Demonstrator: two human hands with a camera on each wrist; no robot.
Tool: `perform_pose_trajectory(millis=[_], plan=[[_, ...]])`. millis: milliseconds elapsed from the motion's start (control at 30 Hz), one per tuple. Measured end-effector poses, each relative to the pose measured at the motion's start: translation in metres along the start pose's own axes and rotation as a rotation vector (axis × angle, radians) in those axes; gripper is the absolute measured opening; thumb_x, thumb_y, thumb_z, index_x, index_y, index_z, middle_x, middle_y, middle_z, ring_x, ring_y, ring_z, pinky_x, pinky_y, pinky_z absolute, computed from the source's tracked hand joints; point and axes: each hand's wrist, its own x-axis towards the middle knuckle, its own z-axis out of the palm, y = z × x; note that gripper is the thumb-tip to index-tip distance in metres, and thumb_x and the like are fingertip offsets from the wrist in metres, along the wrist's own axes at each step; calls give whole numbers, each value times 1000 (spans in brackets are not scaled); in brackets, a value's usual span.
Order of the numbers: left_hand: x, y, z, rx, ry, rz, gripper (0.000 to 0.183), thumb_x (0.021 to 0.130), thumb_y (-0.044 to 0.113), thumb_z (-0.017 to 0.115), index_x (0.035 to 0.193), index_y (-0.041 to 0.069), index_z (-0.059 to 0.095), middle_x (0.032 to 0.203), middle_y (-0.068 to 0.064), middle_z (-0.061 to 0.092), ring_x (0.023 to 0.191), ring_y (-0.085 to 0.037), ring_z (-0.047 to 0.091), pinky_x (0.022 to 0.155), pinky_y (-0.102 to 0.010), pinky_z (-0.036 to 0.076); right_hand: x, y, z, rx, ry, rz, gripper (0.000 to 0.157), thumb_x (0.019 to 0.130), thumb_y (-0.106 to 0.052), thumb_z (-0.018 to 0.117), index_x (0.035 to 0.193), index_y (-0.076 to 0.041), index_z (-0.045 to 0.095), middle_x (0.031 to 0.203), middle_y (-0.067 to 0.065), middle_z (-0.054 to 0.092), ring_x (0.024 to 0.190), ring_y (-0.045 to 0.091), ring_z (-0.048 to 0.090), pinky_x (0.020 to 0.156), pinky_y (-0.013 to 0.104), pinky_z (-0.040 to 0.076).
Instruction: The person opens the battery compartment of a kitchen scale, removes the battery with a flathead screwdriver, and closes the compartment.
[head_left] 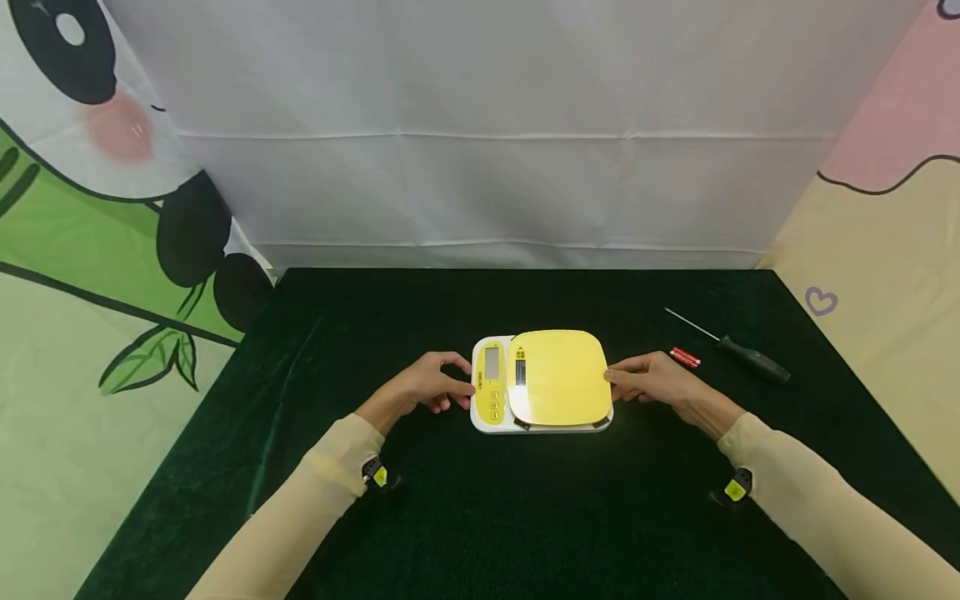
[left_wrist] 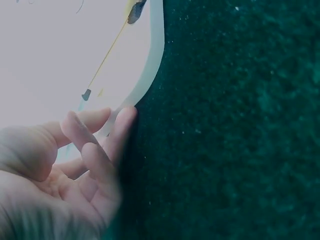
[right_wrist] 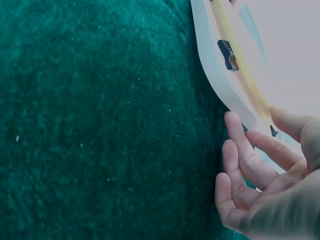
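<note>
A kitchen scale (head_left: 500, 421) with a white body and a yellow weighing plate (head_left: 562, 379) lies face up on the dark green cloth. Its small display (head_left: 492, 363) and a column of buttons are on the left side. My left hand (head_left: 437, 383) grips the scale's left edge between thumb and fingers. At the opposite edge my right hand (head_left: 651, 380) pinches the scale, its thumb (right_wrist: 287, 122) on the yellow plate's rim and the fingers against the side. Dark pieces (right_wrist: 228, 55) show between plate and body. Both wrist views are washed out over the scale.
Red batteries (head_left: 685, 357) lie just beyond my right hand. To their right is a screwdriver (head_left: 753, 358) with a dark handle, its shaft pointing to the back left. Behind the table (head_left: 450, 292) hangs a pale curtain (head_left: 487, 192), with printed cloth on both sides.
</note>
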Motion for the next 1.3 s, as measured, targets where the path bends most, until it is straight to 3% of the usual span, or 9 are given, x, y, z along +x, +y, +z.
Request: perform_pose_trajectory(millis=[600,1300], plan=[[2,2,7,52,59,12,38,86,21,74,120,14,58,82,-8,74,46,-8,50,43,-16,40,10,-1,-1,-67,-21,62,50,97,-41,58,131,-4,61,100,8,75,100,25,63,83,39,47],[6,4,13,176,117,16,35,87,21,73,118,14,58,78,-6,73,44,-8,43,42,-18,36,11,4,4,-97,33,37,43,97,-38,59,125,-5,65,91,4,74,92,21,62,74,30,46]])
